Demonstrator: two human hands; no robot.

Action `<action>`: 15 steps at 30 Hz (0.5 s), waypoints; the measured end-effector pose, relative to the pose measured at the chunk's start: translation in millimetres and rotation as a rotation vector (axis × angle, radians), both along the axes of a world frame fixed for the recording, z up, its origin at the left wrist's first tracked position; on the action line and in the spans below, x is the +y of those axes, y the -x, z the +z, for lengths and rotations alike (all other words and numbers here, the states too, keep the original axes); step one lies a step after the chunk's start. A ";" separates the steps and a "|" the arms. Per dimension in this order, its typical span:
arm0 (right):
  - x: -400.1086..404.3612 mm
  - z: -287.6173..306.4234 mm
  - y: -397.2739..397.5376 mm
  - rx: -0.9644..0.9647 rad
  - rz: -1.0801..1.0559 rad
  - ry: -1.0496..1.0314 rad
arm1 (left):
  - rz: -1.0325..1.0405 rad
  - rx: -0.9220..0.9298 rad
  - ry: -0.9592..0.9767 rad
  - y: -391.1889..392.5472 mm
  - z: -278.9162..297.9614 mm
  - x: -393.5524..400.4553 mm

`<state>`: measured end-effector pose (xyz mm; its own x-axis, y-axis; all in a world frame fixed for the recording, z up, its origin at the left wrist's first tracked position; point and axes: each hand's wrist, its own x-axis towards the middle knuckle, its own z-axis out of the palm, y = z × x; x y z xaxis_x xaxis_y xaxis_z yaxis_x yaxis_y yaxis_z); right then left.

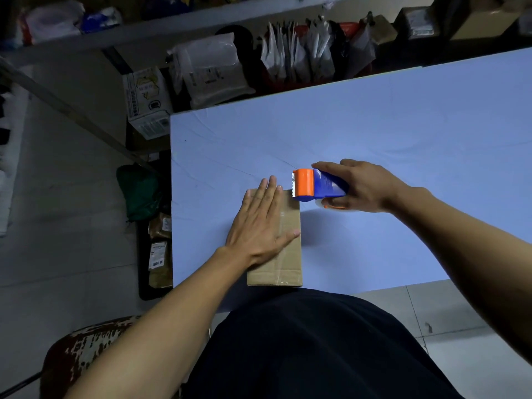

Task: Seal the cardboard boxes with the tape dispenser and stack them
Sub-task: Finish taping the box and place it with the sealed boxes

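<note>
the cardboard box [283,249] lies on the table [374,125] at its near edge, close to the near left corner, with a strip of clear tape along its top. the left hand [259,223] rests flat on it, fingers straight. the right hand [359,187] grips the tape dispenser [315,184] (blue body, orange head), its toothed end just beside the box's far right corner.
</note>
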<state>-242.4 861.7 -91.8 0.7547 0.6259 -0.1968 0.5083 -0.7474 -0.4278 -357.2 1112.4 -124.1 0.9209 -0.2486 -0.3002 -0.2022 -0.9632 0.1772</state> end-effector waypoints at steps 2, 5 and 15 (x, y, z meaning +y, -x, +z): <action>-2.6 -1.7 1.0 0.020 -0.019 -0.024 | -0.010 -0.009 0.003 -0.4 0.3 0.1; -6.8 -5.2 3.6 0.052 -0.023 -0.045 | -0.019 -0.017 0.019 0.8 1.7 0.7; -28.1 -7.2 4.0 0.069 -0.052 -0.021 | -0.033 -0.014 0.006 -0.8 3.1 1.7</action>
